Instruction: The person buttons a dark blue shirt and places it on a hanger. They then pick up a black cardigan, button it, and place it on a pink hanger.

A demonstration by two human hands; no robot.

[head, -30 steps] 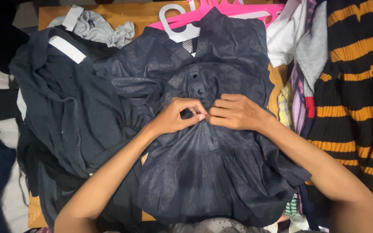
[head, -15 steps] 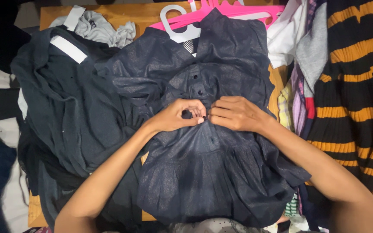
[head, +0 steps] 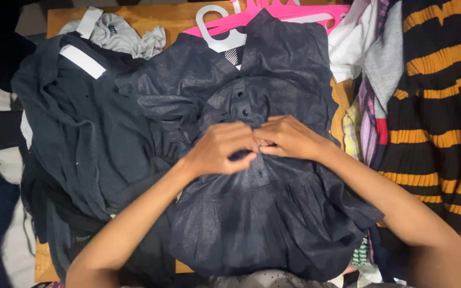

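A home laundry or clothes-sorting spot: heaped garments (head: 81, 138), pink hangers (head: 294, 13) and a striped sweater (head: 444, 106) crowd a wooden counter (head: 150, 16).

Both hands meet at the button placket of a dark blue shirt (head: 262, 213): left hand (head: 222, 149) and right hand (head: 289, 137) pinching the fabric, pink hanger (head: 294, 12) above, striped sweater (head: 444, 106) beside.

Both forearms come up from the bottom and angle inward so the hands meet in the middle. Left hand (head: 224, 149) and right hand (head: 290, 137) have fingers curled in a pinching grip, fingertips touching.
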